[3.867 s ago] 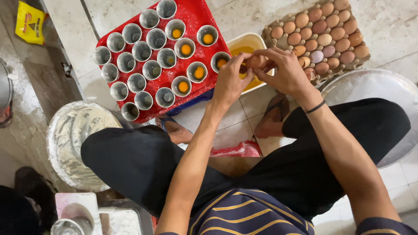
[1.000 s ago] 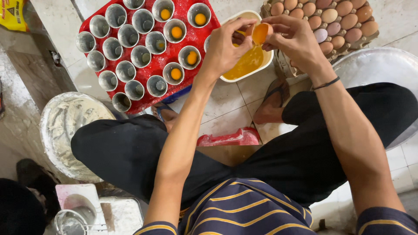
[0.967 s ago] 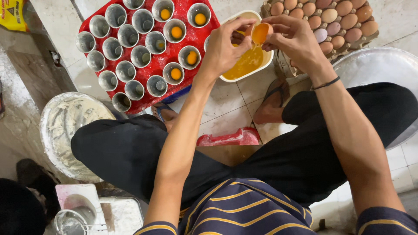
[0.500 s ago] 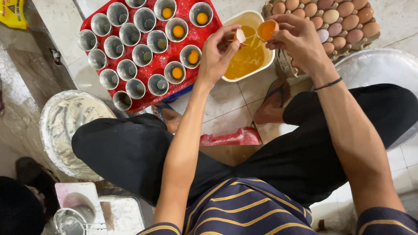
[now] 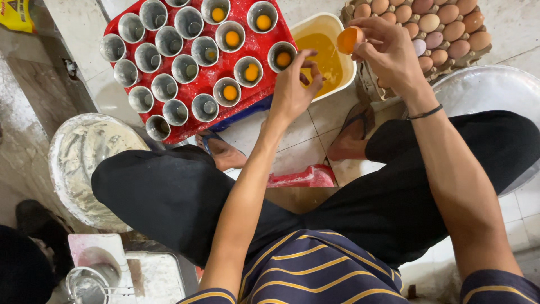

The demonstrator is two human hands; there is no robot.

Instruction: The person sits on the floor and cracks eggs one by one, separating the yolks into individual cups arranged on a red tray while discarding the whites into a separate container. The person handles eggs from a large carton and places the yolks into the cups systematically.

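Note:
My right hand (image 5: 388, 53) holds an eggshell half (image 5: 350, 39) with an orange yolk in it, above the far edge of a white bowl (image 5: 315, 19) of yellow egg liquid. My left hand (image 5: 292, 90) hovers over the near side of that bowl with thumb raised and fingers curled; what it holds is hidden. Just left of the bowl lies a red tray (image 5: 264, 44) of small metal cups, several with a yolk inside and the others without. A carton of brown eggs (image 5: 444, 28) sits behind my right hand.
A large metal bowl smeared with batter (image 5: 84, 163) stands at the left by my knee. A wide pale basin (image 5: 495, 90) is at the right. A red packet (image 5: 304, 177) lies on the tiles between my sandalled feet. A sieve and containers (image 5: 90, 281) are at the bottom left.
The two hands have pulled the shell halves apart. My left hand has dropped lower over the bowl, while my right hand keeps the yolk-filled half raised.

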